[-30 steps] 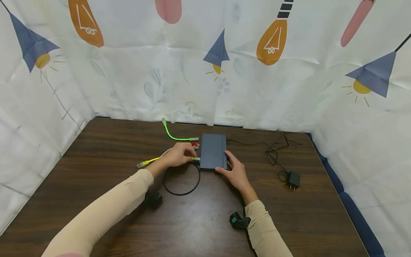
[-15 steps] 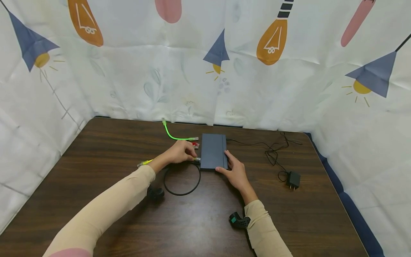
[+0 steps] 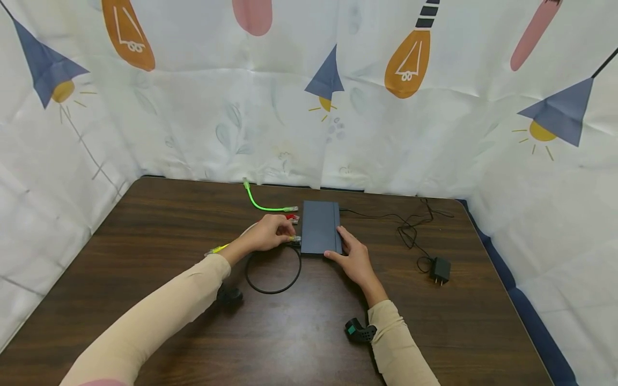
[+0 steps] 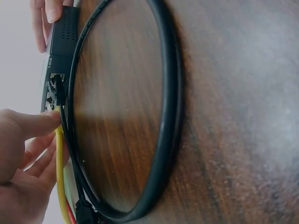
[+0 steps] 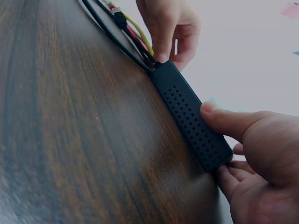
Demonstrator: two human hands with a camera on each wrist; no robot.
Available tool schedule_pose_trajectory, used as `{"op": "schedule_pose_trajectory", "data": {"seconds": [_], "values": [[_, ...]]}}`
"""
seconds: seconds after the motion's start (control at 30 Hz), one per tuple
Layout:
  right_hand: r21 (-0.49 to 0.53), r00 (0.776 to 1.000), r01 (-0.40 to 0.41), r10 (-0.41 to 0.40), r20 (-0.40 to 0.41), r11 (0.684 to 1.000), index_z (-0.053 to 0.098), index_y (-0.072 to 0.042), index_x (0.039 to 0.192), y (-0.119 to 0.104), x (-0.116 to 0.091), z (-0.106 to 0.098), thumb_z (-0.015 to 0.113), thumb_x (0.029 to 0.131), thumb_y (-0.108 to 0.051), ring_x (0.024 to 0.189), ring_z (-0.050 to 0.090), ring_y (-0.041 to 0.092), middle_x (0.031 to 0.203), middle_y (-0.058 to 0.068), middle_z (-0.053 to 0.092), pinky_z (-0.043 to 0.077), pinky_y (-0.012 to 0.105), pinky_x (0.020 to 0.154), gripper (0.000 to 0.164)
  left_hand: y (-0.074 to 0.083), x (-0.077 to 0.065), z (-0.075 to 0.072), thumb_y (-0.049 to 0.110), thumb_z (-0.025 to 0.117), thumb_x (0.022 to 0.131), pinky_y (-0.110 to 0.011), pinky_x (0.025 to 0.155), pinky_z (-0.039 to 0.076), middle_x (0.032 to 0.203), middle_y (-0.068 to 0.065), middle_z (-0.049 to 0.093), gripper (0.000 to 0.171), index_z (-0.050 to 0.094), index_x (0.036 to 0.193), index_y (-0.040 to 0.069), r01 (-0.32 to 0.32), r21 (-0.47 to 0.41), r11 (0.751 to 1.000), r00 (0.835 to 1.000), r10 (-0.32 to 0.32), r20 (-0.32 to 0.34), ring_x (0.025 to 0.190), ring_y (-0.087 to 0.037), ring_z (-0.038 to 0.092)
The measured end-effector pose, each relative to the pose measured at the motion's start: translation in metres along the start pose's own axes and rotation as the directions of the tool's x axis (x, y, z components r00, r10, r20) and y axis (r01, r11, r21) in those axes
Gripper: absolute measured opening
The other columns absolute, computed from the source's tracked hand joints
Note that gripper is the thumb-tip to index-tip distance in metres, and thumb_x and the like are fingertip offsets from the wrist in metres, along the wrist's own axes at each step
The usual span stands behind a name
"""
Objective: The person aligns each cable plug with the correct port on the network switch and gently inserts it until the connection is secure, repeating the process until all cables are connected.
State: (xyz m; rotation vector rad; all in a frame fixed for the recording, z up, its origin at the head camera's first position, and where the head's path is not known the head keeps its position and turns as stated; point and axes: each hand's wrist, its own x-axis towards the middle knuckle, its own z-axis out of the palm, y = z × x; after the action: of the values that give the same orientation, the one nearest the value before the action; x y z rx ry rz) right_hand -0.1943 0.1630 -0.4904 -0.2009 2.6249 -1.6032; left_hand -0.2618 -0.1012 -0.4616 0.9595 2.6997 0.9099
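Note:
A dark flat network switch (image 3: 320, 228) lies on the table, its ports facing left. In the head view my left hand (image 3: 271, 231) pinches the plug end of a yellow network cable (image 4: 59, 161) at the port side. Whether that plug sits inside a port is hidden by the fingers. Beside it, a black cable (image 4: 171, 93) has its plug in a port and loops over the table. My right hand (image 3: 354, 257) grips the switch at its near right corner, thumb on the near side and fingers along the right edge; the right wrist view shows the vented side (image 5: 189, 119).
A green cable (image 3: 270, 208) lies behind my left hand, one plug close to the switch. A red plug (image 3: 292, 217) shows just past the fingers. On the right, a thin black cord (image 3: 407, 231) runs from the switch to a power adapter (image 3: 440, 269).
My left hand shifted slightly right and then back left, still pinching the yellow cable. My right hand and the switch stay in place.

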Motion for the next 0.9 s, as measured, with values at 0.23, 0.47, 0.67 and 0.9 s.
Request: {"op": "schedule_pose_trajectory", "data": {"seconds": [0.23, 0.47, 0.67, 0.9], "values": [[0.010, 1.000, 0.004, -0.004, -0.003, 1.000, 0.033, -0.006, 0.150, 0.0012, 0.0001, 0.0004, 0.076, 0.082, -0.019, 0.144, 0.033, 0.028, 0.158, 0.015, 0.029, 0.039, 0.040, 0.109, 0.081, -0.0006, -0.0009, 0.0037, 0.010, 0.069, 0.088, -0.026, 0.071, 0.051, 0.093, -0.003, 0.065, 0.004, 0.073, 0.091, 0.010, -0.029, -0.004, 1.000, 0.999, 0.029, -0.028, 0.080, -0.013, 0.060], [0.010, 1.000, 0.014, -0.014, -0.016, 1.000, 0.034, -0.005, 0.150, 0.0004, 0.0001, 0.0024, 0.076, 0.082, -0.018, 0.143, 0.034, 0.029, 0.157, 0.015, 0.029, 0.040, 0.039, 0.108, 0.081, -0.0012, -0.0005, 0.0043, 0.008, 0.070, 0.088, -0.026, 0.069, 0.050, 0.092, -0.003, 0.066, 0.005, 0.072, 0.092, 0.010, -0.044, -0.017, 0.999, 0.998, 0.043, -0.046, 0.078, -0.012, 0.060], [-0.012, 1.000, 0.014, -0.014, -0.016, 1.000, 0.034, -0.004, 0.150, 0.0004, 0.0007, 0.0038, 0.076, 0.082, -0.019, 0.142, 0.034, 0.028, 0.157, 0.015, 0.029, 0.040, 0.039, 0.107, 0.081, -0.0015, 0.0004, 0.0046, 0.008, 0.070, 0.087, -0.024, 0.068, 0.049, 0.091, -0.002, 0.066, 0.006, 0.072, 0.092, 0.010, -0.020, -0.028, 0.999, 0.999, 0.018, -0.042, 0.077, -0.010, 0.059], [-0.037, 1.000, 0.009, -0.010, -0.025, 0.999, 0.034, -0.005, 0.150, 0.0004, 0.0013, 0.0045, 0.076, 0.082, -0.021, 0.142, 0.035, 0.028, 0.157, 0.014, 0.030, 0.041, 0.039, 0.107, 0.081, 0.0001, 0.0017, 0.0026, 0.008, 0.071, 0.087, -0.028, 0.070, 0.051, 0.093, -0.003, 0.067, 0.006, 0.074, 0.092, 0.009, -0.028, -0.021, 0.999, 0.999, 0.028, -0.029, 0.080, -0.014, 0.061]]}}
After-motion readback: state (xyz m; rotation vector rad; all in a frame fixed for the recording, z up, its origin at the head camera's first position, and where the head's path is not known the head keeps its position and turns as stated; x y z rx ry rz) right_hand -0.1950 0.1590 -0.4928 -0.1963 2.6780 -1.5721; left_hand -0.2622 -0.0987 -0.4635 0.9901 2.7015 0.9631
